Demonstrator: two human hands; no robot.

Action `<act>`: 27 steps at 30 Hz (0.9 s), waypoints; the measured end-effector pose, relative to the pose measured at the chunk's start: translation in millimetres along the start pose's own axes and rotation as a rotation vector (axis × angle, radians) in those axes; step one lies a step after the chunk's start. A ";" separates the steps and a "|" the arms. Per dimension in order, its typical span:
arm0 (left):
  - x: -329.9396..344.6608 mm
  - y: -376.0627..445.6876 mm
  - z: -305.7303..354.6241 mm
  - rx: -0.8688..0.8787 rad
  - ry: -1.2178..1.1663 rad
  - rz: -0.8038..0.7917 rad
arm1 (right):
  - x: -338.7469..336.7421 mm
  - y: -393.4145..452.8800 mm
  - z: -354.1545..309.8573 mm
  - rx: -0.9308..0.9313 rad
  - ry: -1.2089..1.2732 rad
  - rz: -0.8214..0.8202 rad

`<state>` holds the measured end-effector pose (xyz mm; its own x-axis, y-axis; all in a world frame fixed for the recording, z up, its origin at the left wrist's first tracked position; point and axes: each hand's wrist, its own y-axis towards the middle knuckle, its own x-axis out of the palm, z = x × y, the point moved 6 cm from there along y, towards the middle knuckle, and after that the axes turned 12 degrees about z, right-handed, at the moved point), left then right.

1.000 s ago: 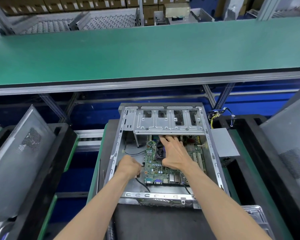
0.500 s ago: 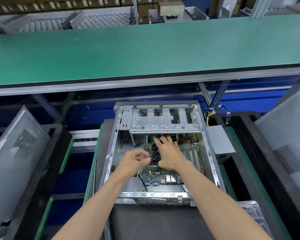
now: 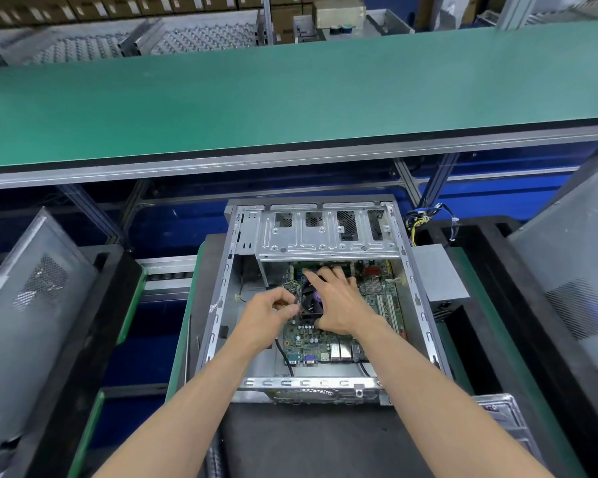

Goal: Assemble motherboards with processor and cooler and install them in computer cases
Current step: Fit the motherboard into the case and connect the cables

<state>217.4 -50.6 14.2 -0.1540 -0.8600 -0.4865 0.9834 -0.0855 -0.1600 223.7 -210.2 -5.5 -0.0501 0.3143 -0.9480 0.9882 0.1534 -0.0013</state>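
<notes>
An open silver computer case (image 3: 218, 326) lies flat in front of me. A green motherboard (image 3: 325, 339) sits inside it, with a black cooler fan (image 3: 313, 301) near its middle. My right hand (image 3: 339, 301) lies flat over the cooler, fingers spread and pointing away from me. My left hand (image 3: 270, 312) hovers at the cooler's left edge, its fingers curled and pinching something small that I cannot make out. A black cable (image 3: 285, 357) runs down from under that hand to the case's near wall.
A drive cage (image 3: 325, 232) spans the far end of the case. A grey power supply (image 3: 439, 274) with loose coloured wires (image 3: 425, 219) lies at the right. Grey case panels (image 3: 32, 305) lean in black trays on both sides. A green conveyor belt (image 3: 290, 98) runs beyond.
My left hand rose from the case floor at the board's left edge to the cooler's left side. My right hand stayed on the cooler.
</notes>
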 end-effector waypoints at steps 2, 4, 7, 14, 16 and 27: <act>-0.1 0.4 -0.7 -0.007 -0.022 0.003 | 0.3 0.0 0.4 0.000 0.004 0.003; -0.5 0.2 -0.4 -0.004 -0.037 -0.001 | 0.2 0.2 1.1 -0.002 0.003 0.010; -1.2 0.3 1.9 0.035 -0.045 -0.010 | 0.1 0.3 1.4 -0.008 -0.001 0.018; -0.7 -1.5 5.0 0.051 -0.116 -0.034 | 0.8 1.5 2.5 -0.010 0.008 0.025; -0.6 -2.1 5.9 0.052 -0.118 -0.040 | 0.7 1.6 2.5 -0.010 0.006 0.026; 2.6 -7.4 11.0 0.019 -0.175 -0.107 | -0.6 1.6 1.5 -0.012 -0.006 0.032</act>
<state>210.8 -57.7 23.5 -0.2400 -0.9196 -0.3111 0.9643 -0.1890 -0.1854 225.6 -211.6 -5.4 -0.0180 0.3135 -0.9494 0.9874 0.1548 0.0324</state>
